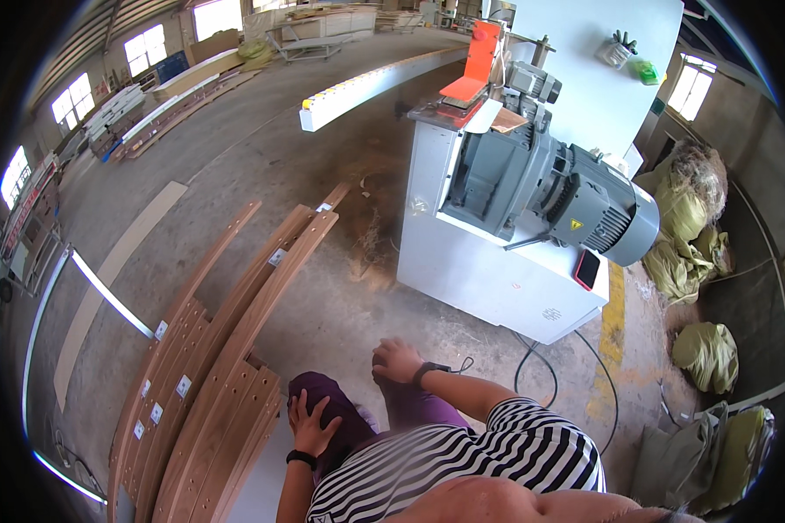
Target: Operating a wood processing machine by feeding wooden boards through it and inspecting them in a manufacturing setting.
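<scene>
My left hand (312,427) lies flat on my purple-trousered left thigh with its fingers spread, and it holds nothing. On the other knee rests my right hand (399,360), its fingers apart and draped over the cloth, also with nothing in it. Dark bands circle both wrists. Close by on the left is a stack of brown wooden boards (227,383) with drilled holes and small white labels. Ahead to the right stands a white machine cabinet (488,283) carrying a large grey electric motor (597,205). Neither hand touches the boards or the machine.
A red-edged phone (587,269) lies on the cabinet's corner. Black cables (554,375) loop across the floor to its right. Stuffed yellowish sacks (705,356) line the right wall. A long white rail (366,87) juts left from the machine. Timber piles (118,118) lie far left.
</scene>
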`<state>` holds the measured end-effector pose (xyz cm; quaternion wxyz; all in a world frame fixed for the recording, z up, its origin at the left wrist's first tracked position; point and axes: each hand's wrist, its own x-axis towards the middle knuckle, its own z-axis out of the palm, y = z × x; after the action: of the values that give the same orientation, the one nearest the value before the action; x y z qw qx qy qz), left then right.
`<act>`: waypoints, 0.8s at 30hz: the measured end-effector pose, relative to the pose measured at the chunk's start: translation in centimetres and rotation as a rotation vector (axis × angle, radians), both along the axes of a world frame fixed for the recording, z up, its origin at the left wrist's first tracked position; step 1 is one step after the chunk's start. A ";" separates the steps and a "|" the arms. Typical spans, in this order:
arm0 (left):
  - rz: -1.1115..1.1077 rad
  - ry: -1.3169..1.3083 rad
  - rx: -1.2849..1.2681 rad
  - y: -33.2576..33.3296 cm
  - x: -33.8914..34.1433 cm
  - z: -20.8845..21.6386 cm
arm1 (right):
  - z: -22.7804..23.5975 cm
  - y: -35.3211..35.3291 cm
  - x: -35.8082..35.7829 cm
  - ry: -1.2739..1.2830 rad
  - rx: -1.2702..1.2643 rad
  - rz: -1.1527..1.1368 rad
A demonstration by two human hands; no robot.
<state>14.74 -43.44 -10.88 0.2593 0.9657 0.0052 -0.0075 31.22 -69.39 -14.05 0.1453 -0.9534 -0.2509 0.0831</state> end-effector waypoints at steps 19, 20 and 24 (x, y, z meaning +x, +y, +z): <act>-0.007 0.012 -0.006 0.1 -0.1 0.1 | -0.5 0.1 0.3 0.089 -0.031 -0.013; -0.007 0.013 -0.007 0.0 -0.1 0.1 | -0.5 0.1 0.3 0.086 -0.033 -0.014; -0.005 0.024 -0.014 0.0 0.0 0.2 | -0.5 0.0 0.1 -0.012 0.022 -0.008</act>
<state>14.79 -43.45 -10.64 0.2661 0.9637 0.0061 -0.0197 31.33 -69.39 -14.55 0.1548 -0.9532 -0.2488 0.0738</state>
